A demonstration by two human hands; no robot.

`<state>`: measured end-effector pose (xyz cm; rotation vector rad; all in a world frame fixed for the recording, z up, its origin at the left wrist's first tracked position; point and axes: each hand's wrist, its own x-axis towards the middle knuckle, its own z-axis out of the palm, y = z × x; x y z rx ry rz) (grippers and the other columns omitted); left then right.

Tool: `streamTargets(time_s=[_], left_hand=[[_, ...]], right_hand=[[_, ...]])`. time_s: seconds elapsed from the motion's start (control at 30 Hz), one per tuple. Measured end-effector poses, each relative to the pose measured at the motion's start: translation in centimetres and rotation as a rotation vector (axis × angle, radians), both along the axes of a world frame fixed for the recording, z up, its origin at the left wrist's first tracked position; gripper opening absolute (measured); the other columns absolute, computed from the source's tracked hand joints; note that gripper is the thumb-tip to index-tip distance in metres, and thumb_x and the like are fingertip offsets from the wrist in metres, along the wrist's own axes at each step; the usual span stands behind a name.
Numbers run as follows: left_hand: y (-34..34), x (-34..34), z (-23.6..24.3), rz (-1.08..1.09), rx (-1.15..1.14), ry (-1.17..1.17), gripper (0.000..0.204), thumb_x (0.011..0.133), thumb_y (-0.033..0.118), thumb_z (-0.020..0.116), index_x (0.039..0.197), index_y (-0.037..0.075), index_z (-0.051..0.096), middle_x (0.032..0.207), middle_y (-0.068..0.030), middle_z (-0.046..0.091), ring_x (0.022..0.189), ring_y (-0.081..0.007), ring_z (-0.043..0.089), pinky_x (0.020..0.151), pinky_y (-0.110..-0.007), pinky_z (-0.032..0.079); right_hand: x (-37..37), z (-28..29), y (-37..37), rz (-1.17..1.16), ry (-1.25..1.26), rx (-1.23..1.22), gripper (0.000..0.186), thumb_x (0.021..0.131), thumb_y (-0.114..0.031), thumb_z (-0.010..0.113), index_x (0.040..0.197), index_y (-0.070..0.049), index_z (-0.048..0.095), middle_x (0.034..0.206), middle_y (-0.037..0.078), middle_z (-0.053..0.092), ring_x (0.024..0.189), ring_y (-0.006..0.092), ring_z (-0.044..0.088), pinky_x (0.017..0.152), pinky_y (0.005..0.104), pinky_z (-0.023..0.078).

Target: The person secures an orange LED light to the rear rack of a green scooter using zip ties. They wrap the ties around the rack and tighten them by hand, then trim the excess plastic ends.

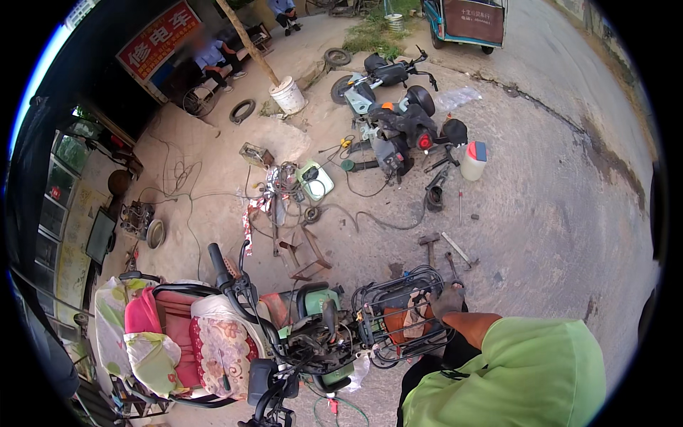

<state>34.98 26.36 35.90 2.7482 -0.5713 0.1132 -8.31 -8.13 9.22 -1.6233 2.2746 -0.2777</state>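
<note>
Where the green sleeve ends, the right hand [447,300] rests on the rim of a wire basket [398,313] at the front of a scooter [313,334] — fingers curled over the wire, gripping it. A hammer [430,245] lies on the ground beyond.

Your right hand [447,300] rests in a loose grip on the rim of the black wire basket [398,313] at the front of the green scooter [313,334]. A hammer [429,245] lies on the concrete ground [555,213] just beyond, with a dismantled scooter [398,128] farther off.
</note>
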Motion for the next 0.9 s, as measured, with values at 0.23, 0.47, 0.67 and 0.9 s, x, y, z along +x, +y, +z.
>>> streamTargets(time_s=[0.23,0.47,0.67,0.9], left_hand=[[-0.7,-0.4,0.2,-0.001,0.07,-0.058,0.064,0.108,0.053,0.038,0.096,0.001,0.073,0.077,-0.0111,0.07,0.064,-0.0251,0.059,0.061,-0.045,0.046],[-0.5,0.2,-0.1,0.054,0.035,0.014,0.065,0.108,0.055,0.038,0.098,0.001,0.073,0.078,-0.0127,0.07,0.066,-0.0263,0.059,0.063,-0.046,0.046],[-0.3,0.4,-0.4,0.031,0.082,-0.04,0.067,0.107,0.056,0.037,0.097,0.001,0.073,0.078,-0.0135,0.07,0.066,-0.0279,0.059,0.063,-0.048,0.045],[-1.8,-1.1,1.5,0.016,0.087,-0.007,0.069,0.107,0.058,0.034,0.096,0.003,0.074,0.079,-0.0141,0.071,0.066,-0.0305,0.061,0.064,-0.05,0.045]], right_hand=[[0.0,2.4,-0.3,-0.101,-0.257,0.136,0.056,0.085,-0.04,0.073,0.114,0.005,0.059,0.127,0.039,0.054,0.127,0.0567,0.047,0.111,0.0589,0.038],[-0.3,0.8,0.0,0.006,0.001,0.029,0.046,0.088,-0.04,0.066,0.108,0.001,0.061,0.102,0.028,0.07,0.099,0.0446,0.069,0.087,0.0521,0.053],[-0.7,-0.1,-0.2,-0.066,-0.17,0.11,0.049,0.086,-0.041,0.07,0.109,0.001,0.06,0.104,0.032,0.068,0.104,0.0488,0.064,0.095,0.0544,0.049],[-0.8,-0.3,-0.2,-0.056,-0.139,0.123,0.046,0.088,-0.04,0.065,0.109,0.001,0.062,0.104,0.028,0.07,0.1,0.0438,0.069,0.09,0.0522,0.053]])
